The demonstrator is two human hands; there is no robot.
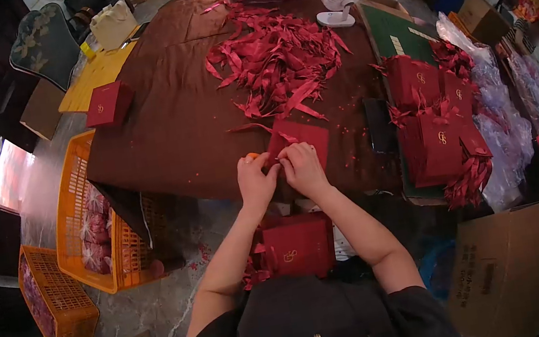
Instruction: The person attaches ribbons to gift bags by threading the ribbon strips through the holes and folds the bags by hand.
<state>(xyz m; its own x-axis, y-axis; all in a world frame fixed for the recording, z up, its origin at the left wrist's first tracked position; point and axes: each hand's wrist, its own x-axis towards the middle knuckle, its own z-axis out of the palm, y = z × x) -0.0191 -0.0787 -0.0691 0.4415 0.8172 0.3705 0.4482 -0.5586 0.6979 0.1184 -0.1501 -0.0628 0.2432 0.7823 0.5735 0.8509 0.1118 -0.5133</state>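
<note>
A flat dark-red gift bag (310,136) lies near the table's front edge, under my fingers. My left hand (258,178) is closed in a pinch at the bag's near-left edge, and a small orange item (252,156) shows by its fingers, too small to name. Close beside it, my right hand (304,169) pinches a red ribbon (287,136) over the bag. The fingertips almost meet, so the exact grip is partly hidden. Beyond the bag spreads a big loose heap of red ribbons (281,56). More red bags (300,245) with gold lettering rest below the table edge at my lap.
Stacked red bags (441,141) with ribbons stand on a green surface to the right, beside a black phone-like slab (381,126). A white fan (339,3) is at the back. Left are a red box (110,103) and orange crates (80,216). A cardboard box (504,270) stands lower right.
</note>
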